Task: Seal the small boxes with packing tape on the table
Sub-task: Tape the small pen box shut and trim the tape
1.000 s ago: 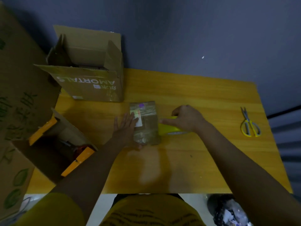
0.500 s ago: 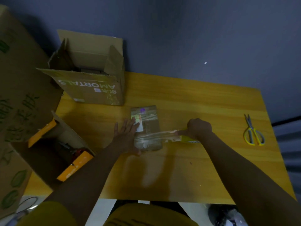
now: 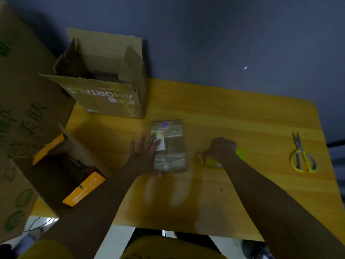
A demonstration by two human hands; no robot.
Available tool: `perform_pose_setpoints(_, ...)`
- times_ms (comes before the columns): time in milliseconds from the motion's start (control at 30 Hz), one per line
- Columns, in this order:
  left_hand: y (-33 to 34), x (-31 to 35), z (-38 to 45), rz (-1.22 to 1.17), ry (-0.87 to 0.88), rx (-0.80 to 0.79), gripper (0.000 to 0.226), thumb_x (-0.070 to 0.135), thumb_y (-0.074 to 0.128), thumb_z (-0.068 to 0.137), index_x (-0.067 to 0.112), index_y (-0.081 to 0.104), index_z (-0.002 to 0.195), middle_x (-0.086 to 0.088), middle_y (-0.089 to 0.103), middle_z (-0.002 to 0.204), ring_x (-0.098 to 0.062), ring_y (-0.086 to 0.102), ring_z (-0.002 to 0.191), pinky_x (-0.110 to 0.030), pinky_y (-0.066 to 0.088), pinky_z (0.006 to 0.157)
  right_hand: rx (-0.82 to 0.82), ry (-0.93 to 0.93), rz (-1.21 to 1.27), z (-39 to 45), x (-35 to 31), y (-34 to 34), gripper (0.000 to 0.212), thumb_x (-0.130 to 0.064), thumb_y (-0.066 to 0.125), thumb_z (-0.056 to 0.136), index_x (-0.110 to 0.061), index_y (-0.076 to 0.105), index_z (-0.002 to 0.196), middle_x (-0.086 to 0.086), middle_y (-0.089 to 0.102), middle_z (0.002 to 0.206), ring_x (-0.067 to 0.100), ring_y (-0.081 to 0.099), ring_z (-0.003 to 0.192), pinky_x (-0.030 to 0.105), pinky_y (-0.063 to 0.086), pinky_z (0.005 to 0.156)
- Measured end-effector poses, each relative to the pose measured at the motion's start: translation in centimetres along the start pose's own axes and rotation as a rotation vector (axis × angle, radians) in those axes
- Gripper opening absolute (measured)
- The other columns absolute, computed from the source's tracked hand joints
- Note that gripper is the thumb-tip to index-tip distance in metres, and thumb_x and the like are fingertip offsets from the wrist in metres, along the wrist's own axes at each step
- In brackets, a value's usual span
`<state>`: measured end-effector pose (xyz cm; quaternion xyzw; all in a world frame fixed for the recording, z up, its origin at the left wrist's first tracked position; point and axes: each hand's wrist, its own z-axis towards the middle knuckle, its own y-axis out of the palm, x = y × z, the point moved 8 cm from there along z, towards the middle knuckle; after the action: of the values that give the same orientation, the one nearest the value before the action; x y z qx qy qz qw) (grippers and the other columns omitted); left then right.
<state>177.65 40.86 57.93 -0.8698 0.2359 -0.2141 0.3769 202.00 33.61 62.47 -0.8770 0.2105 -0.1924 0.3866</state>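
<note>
While the left hand (image 3: pixel 144 156) lies flat with fingers straight and spread, it presses on the left edge of the small box (image 3: pixel 169 146) and the table beside it. Box sits mid-table, flat, long side running near to far. White label and a purple sticker on its top; shiny tape bands cross it near the far end and the near end.

Right hand (image 3: pixel 223 148) is just right of the box, not touching it. Fingers are curled tight round a yellow tape dispenser (image 3: pixel 212 161), which rests on the table (image 3: pixel 242 116). A thin strip of clear tape seems to run from the dispenser toward the box's near right corner; too blurred to confirm.

Scissors (image 3: pixel 302 156) with yellow handles lie well right of the hand, near the table's right edge, blades pointing far.

Open carton (image 3: pixel 104 94) printed "AMORTALS" stands at the far left corner of the table, flaps up. A second open carton with orange flaps (image 3: pixel 82 165) sits at the left edge, nearer. A big printed cardboard sheet (image 3: pixel 22 109) fills the left side. Dark wall (image 3: pixel 224 34) behind the table.
</note>
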Motion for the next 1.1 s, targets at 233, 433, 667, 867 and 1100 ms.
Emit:
perform_pose_setpoints(233, -1.4, 2.5, 0.0, 0.34, -0.179, -0.059, 0.134, 0.08, 0.062, 0.063, 0.01, -0.011, 0.151, -0.017, -0.023, 0.156, -0.044, -0.029, 0.138, -0.067, -0.017, 0.105, 0.008, 0.002, -0.058, 0.3, -1.0, 0.5, 0.059, -0.067, 0.061, 0.079, -0.021, 0.061, 0.117, -0.002, 0.063, 0.112, 0.022, 0.061, 0.109, 0.031, 0.042, 0.084)
perform_pose_setpoints(433, -1.3, 8.9, 1.2, 0.278, -0.092, 0.048, 0.135, 0.082, 0.06, 0.062, 0.02, -0.025, 0.148, -0.014, -0.037, 0.151, -0.045, -0.033, 0.136, -0.075, -0.017, 0.096, 0.056, -0.042, -0.086, 0.3, -1.1, 0.6, 0.057, -0.062, 0.057, 0.085, -0.021, 0.058, 0.124, -0.001, 0.061, 0.122, 0.023, 0.058, 0.115, 0.034, 0.039, 0.092)
perform_pose_setpoints(667, 0.2, 10.3, 2.9, 0.33, -0.082, -0.082, 0.125, 0.063, 0.076, 0.064, 0.033, -0.008, 0.152, -0.01, -0.04, 0.15, -0.05, -0.032, 0.134, -0.08, 0.009, 0.1, 0.042, -0.077, -0.065, 0.4, -0.6, 0.9, 0.06, -0.067, 0.055, 0.083, -0.021, 0.059, 0.121, -0.001, 0.061, 0.119, 0.024, 0.059, 0.112, 0.037, 0.039, 0.095)
perform_pose_setpoints(867, -0.3, 9.8, 2.4, 0.186, -0.127, -0.034, 0.111, 0.046, 0.078, 0.072, 0.034, 0.001, 0.15, -0.01, -0.035, 0.152, -0.052, -0.025, 0.137, -0.075, 0.028, 0.098, 0.028, -0.091, 0.041, 0.0, 1.0, 0.4, 0.067, -0.075, 0.053, 0.079, -0.018, 0.062, 0.113, 0.001, 0.063, 0.111, 0.024, 0.06, 0.107, 0.035, 0.04, 0.087)
perform_pose_setpoints(1100, -2.4, 9.8, 0.4, -0.17, 0.088, 0.214, 0.103, 0.044, 0.084, 0.063, 0.031, 0.023, 0.145, -0.006, -0.025, 0.156, -0.042, -0.015, 0.144, -0.059, 0.036, 0.105, 0.079, -0.176, 0.155, -2.0, 3.5, -1.8, 0.068, -0.083, 0.048, 0.075, -0.016, 0.052, 0.063, 0.004, 0.048, 0.063, 0.022, 0.05, 0.06, 0.038, 0.046, 0.062)
